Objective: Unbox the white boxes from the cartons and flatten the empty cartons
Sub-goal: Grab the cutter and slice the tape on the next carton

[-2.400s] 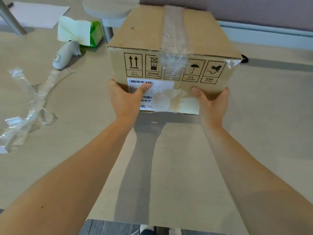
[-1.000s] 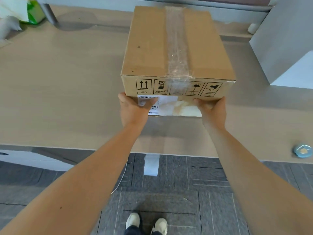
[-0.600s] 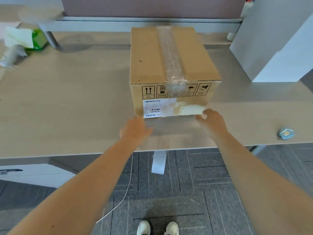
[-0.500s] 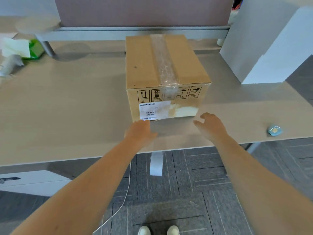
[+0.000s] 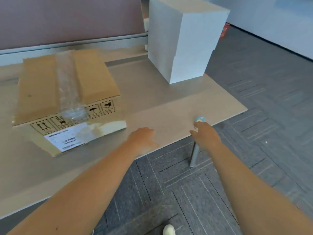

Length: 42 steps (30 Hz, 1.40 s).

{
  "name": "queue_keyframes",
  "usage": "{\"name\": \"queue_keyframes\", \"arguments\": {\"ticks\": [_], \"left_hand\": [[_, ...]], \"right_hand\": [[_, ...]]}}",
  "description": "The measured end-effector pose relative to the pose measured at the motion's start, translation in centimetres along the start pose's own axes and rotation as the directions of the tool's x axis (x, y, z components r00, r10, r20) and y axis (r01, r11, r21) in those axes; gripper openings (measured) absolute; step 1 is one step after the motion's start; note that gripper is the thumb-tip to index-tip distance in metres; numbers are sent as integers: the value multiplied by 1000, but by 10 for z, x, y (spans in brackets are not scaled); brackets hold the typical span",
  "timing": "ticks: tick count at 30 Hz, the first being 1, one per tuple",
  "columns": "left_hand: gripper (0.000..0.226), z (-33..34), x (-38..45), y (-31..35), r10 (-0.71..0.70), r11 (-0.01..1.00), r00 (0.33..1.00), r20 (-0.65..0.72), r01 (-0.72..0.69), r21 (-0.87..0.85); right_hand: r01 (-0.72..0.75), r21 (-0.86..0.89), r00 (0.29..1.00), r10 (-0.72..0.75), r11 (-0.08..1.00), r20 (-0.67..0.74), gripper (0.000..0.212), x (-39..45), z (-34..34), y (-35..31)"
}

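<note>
- Carton [image 5: 67, 102], taped shut, sits on the table [image 5: 160, 99] at left of frame.
- Left hand [image 5: 144, 138] beside it, fingers loose, holding nothing.
- Right hand [image 5: 205, 135] reaches a small blue object [image 5: 200, 119] at table edge; grip unclear.
- Stacked white boxes [image 5: 183, 41] upper centre.

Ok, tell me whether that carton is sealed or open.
Sealed: the carton has clear tape running unbroken across its closed top flaps.

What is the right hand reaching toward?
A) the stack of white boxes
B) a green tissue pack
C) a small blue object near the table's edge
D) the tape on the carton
C: the right hand has its fingertips at the small blue object, well away from the carton and the white boxes.
</note>
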<state>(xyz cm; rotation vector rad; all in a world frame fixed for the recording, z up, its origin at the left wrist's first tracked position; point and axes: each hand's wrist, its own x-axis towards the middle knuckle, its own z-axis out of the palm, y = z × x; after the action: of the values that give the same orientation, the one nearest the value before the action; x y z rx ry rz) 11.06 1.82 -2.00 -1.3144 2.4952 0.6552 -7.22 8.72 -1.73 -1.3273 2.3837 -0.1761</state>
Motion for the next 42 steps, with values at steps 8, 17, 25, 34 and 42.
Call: {"name": "queue_keyframes", "arguments": {"ticks": [8, 17, 25, 34, 42], "left_hand": [[26, 9, 84, 49, 6, 1000, 1000, -13, -6, -4], [30, 13, 104, 60, -6, 998, 1000, -16, 6, 55], [44, -23, 69, 43, -61, 995, 996, -64, 66, 75], [46, -86, -18, -18, -42, 998, 953, -300, 57, 40], [60, -110, -69, -106, -6, 998, 910, -416, 34, 58]], "right_hand": [[69, -26, 998, -69, 997, 6, 53, 83, -2, 60], [158, 3, 985, -158, 987, 63, 47, 113, 6, 62], [161, 268, 983, -178, 950, 38, 18, 88, -16, 18], [356, 179, 933, -359, 917, -14, 18, 40, -34, -88], [360, 341, 933, -336, 868, -129, 5, -3, -12, -171]]}}
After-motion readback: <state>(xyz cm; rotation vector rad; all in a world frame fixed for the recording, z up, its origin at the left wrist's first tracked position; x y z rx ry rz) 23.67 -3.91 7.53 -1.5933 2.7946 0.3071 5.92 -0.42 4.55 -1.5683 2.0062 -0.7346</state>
